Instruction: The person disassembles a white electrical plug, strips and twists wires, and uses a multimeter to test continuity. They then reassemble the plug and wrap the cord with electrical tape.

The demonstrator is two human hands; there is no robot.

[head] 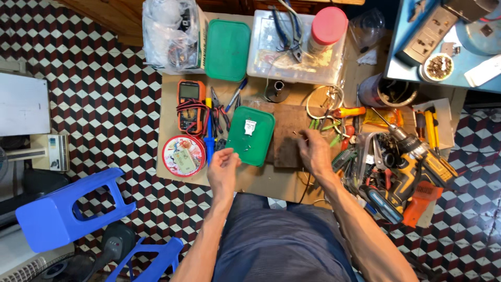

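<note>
Green lid (252, 137) | left hand (223, 168) fingers curled together, beside it | right hand (315, 150) fingertips pinched, contents unclear

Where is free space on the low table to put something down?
Bare cardboard lies near the front edge, between the round tin and the left hand, and on the dark board. Right of the right hand, tools crowd around the drill.

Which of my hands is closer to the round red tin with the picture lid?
Left. The left hand hangs just right of the round red tin; the right hand is farther right.
</note>
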